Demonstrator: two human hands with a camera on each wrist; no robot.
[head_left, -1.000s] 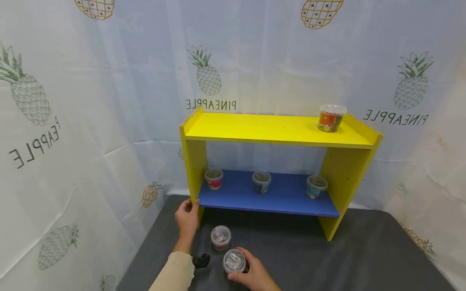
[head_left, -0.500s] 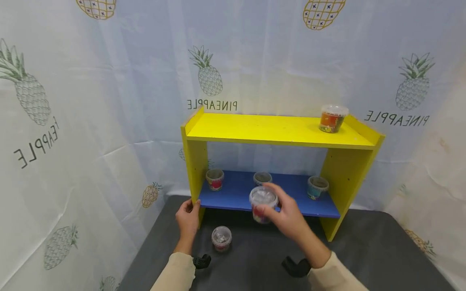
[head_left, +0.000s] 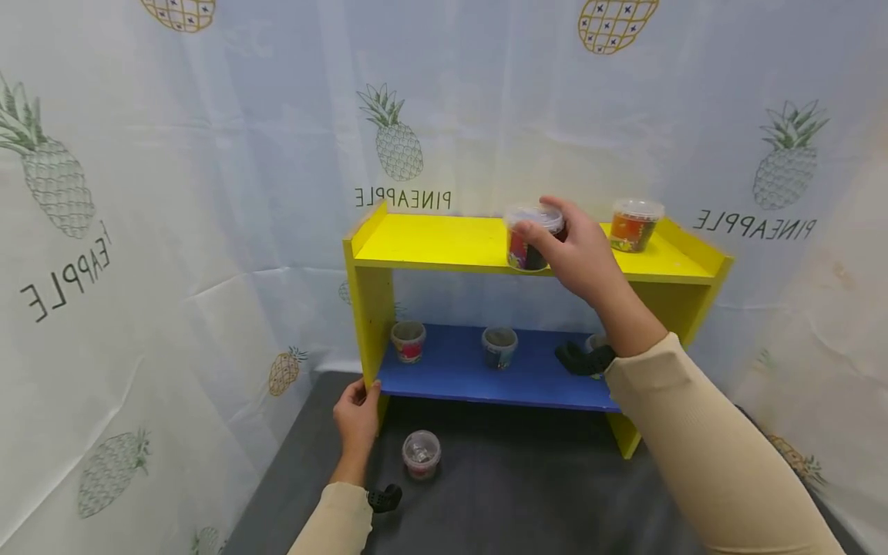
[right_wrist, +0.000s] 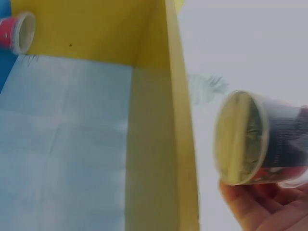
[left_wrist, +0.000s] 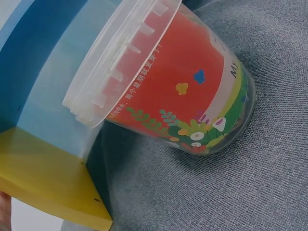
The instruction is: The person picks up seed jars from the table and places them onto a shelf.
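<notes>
My right hand (head_left: 585, 258) holds a lidded plastic cup (head_left: 520, 248) with a red and dark label, in front of the yellow top board (head_left: 444, 240) and overlapping it in the head view. In the right wrist view, the underside of this cup (right_wrist: 231, 139) shows, with fingers curled round its side. At the lower left, my left hand (head_left: 357, 416) grips the front edge of the yellow side panel (head_left: 371, 324). Near that hand, another lidded cup (head_left: 421, 455) stands on the dark cloth; the left wrist view shows its red label with printed flowers (left_wrist: 187, 96).
A cup with an orange-red label (head_left: 633, 227) stands at the top board's right end. On the blue lower board (head_left: 444, 378) are a pink-labelled cup (head_left: 408, 343), a blue-labelled cup (head_left: 499, 348) and one mostly hidden by the right wrist's black mount (head_left: 583, 359). A pineapple-print curtain (head_left: 277, 154) hangs behind.
My right hand has lifted the cup from the dark cloth, past the blue board, up to the yellow top board. The left hand keeps its grip on the side panel.
</notes>
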